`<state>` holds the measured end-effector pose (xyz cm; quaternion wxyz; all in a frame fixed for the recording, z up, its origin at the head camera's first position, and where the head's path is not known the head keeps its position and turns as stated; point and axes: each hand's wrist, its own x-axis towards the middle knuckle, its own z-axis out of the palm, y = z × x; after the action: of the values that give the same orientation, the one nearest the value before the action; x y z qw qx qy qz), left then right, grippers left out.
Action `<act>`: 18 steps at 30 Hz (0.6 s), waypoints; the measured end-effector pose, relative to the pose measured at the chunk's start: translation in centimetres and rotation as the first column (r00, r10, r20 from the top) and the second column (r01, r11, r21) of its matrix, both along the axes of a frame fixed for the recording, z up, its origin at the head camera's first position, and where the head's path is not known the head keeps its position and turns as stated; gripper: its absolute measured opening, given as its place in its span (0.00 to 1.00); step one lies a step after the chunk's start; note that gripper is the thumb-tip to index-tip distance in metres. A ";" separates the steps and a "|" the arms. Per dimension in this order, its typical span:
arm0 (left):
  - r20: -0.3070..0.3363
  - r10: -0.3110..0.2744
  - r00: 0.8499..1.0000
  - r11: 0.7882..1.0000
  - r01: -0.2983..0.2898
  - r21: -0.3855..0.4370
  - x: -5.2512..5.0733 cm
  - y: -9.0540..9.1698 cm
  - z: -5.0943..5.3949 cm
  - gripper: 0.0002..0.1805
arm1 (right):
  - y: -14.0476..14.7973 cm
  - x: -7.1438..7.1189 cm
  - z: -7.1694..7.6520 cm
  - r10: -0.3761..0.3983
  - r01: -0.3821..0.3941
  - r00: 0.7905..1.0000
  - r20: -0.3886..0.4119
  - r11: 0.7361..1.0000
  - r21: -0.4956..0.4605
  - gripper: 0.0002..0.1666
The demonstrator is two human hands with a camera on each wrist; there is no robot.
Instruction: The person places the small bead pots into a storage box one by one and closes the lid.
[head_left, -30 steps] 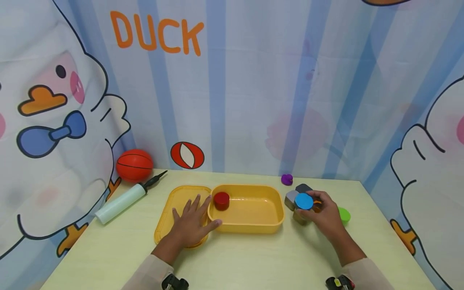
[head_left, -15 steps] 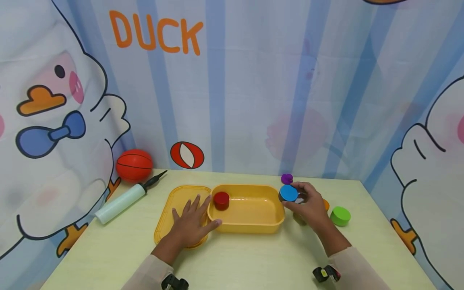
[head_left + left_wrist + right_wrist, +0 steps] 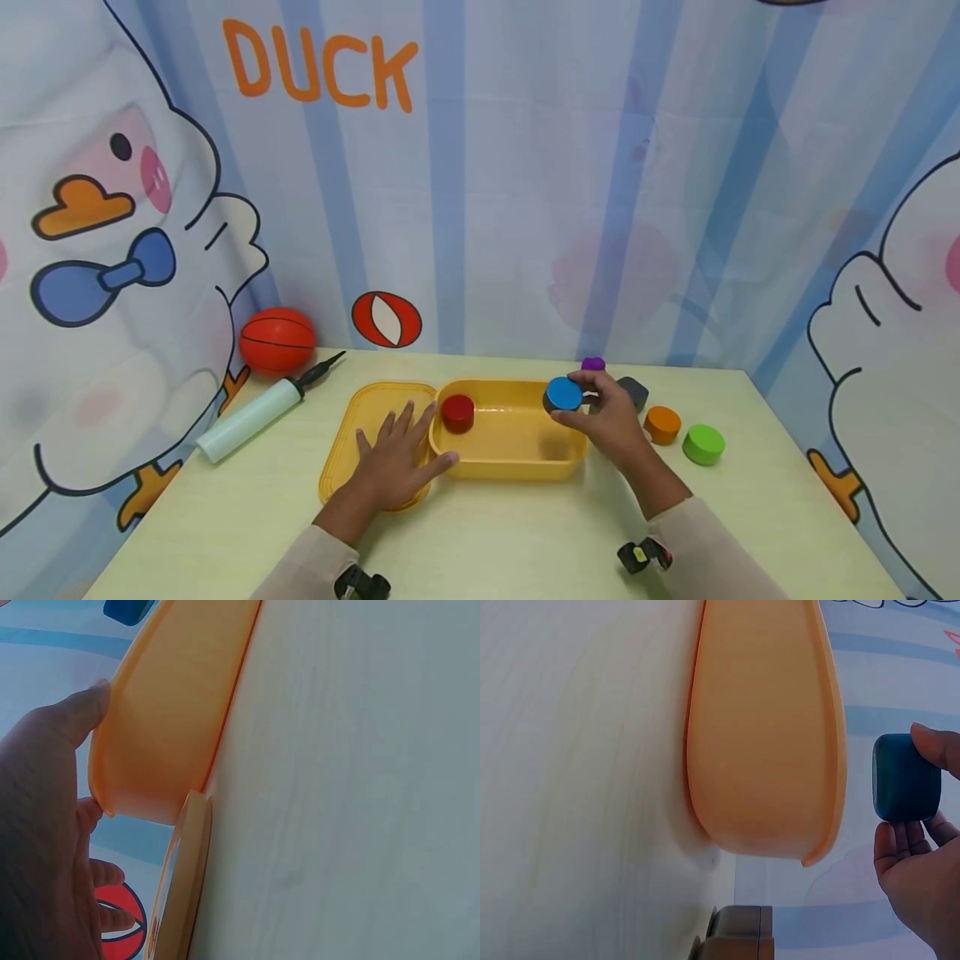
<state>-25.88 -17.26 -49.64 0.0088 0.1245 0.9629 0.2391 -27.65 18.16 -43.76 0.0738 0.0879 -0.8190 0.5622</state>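
Over the right end of the yellow plastic box (image 3: pixel 510 469), my right hand (image 3: pixel 611 421) pinches a round blue block (image 3: pixel 563 393) between thumb and fingers. The right wrist view shows this block (image 3: pixel 906 778) above the box rim. Inside the box, near its left wall, stands a round red block (image 3: pixel 457 414). My left hand (image 3: pixel 393 462) has its fingers spread over the yellow lid (image 3: pixel 375 402), which lies left of the box. In the left wrist view, the thumb of the left hand (image 3: pixel 45 772) touches the box rim.
To the right sit an orange block (image 3: pixel 662 425), a green block (image 3: pixel 703 444) and a dark grey block (image 3: pixel 634 392). A purple object (image 3: pixel 592 364) is at the back edge. A red ball (image 3: pixel 278 341) and a pale green pump (image 3: pixel 251 421) lie at the left.
My right hand has carried the blue block leftward from among the other blocks to above the box. My left hand has stayed in place.
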 end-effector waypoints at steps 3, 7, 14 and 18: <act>0.002 0.001 1.000 1.000 -0.001 0.003 0.0 0.0 0.1 0.52 | -0.7 -0.4 -0.2 0.023 -0.023 1.000 -0.012 1.000 -0.007 0.36; 0.003 0.000 1.000 1.000 0.000 0.000 0.0 0.0 0.1 0.52 | -1.6 -0.8 -0.7 0.029 -0.030 0.999 -0.013 0.999 -0.014 0.36; 0.005 0.004 1.000 1.000 -0.004 0.000 0.2 -0.2 0.2 0.52 | -3.3 -1.0 -1.3 0.018 -0.018 1.000 -0.004 1.000 -0.016 0.35; -0.001 0.001 1.000 1.000 -0.001 -0.003 0.1 0.0 0.0 0.52 | -4.2 -0.8 -1.3 0.014 -0.014 1.000 0.021 1.000 0.006 0.34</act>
<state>-25.75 -17.30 -49.65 0.0084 0.1239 0.9634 0.2375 -28.49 13.93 -45.02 0.0610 0.0879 -0.8208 0.5611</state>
